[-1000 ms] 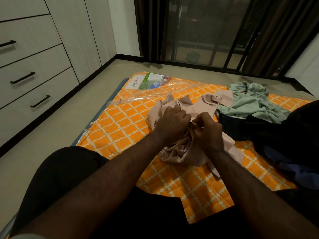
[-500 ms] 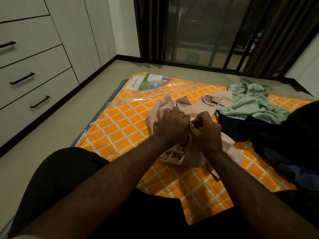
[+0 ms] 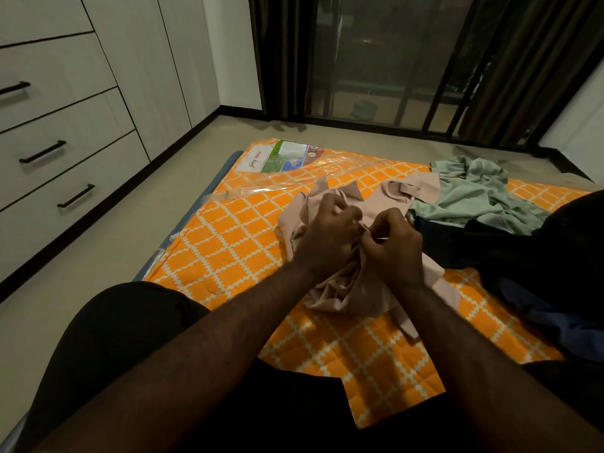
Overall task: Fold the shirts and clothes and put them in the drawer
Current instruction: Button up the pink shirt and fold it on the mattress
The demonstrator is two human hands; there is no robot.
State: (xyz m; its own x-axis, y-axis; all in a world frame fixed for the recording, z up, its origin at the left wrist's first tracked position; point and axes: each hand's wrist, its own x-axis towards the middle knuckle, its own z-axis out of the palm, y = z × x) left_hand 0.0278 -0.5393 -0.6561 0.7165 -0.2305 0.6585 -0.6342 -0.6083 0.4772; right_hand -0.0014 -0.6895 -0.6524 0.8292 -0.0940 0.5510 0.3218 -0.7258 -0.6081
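A crumpled beige shirt [image 3: 346, 289] lies bunched in the middle of the orange patterned mattress [image 3: 235, 243]. My left hand [image 3: 323, 237] and my right hand [image 3: 394, 246] are both closed on its fabric, knuckles close together, pinching a small part of it between the fingertips. A pale green garment [image 3: 474, 194] lies spread at the far right of the mattress. A heap of dark clothes [image 3: 529, 256] sits to the right of my hands. The white drawers [image 3: 65, 152] with black handles stand shut along the left wall.
A clear plastic wrapper with a printed label [image 3: 281, 158] covers the mattress's far corner. Bare floor runs between the mattress and the drawers. Dark curtains and a glass door stand at the back. My legs in dark shorts [image 3: 124, 335] fill the foreground.
My hands have stayed on the beige shirt, fingers working a small spot of the fabric; the bunch has shifted only slightly.
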